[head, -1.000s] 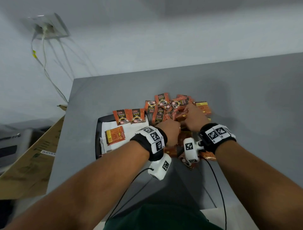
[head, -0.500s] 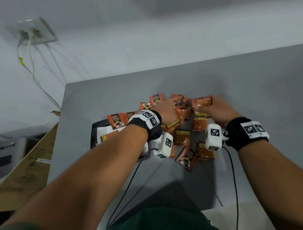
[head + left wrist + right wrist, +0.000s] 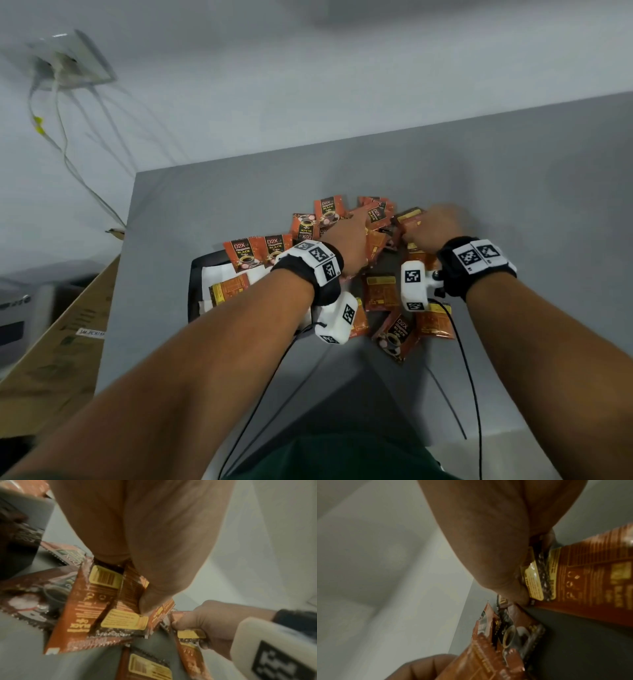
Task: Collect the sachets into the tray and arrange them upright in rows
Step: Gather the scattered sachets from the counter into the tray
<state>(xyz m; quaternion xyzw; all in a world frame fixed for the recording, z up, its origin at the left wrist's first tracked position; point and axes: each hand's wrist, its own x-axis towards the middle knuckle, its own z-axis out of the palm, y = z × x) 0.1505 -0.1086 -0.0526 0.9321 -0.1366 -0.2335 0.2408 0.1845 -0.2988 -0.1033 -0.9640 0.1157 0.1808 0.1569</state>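
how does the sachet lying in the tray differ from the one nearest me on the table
The tray sachet lies back side up, showing a yellow label panel; the nearest table sachet lies front side up, showing the D2X name and a coffee cup. The first rests on white paper inside the black tray; the second lies on the bare grey table. Both are orange and lie flat, untouched.

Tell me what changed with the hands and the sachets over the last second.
Both hands reached farther into the pile and spread apart. The left hand now holds several sachets bunched together; the right hand has gathered a sachet at the pile's right. The black tray, the sachet inside it and the two propped on its far rim stayed put.
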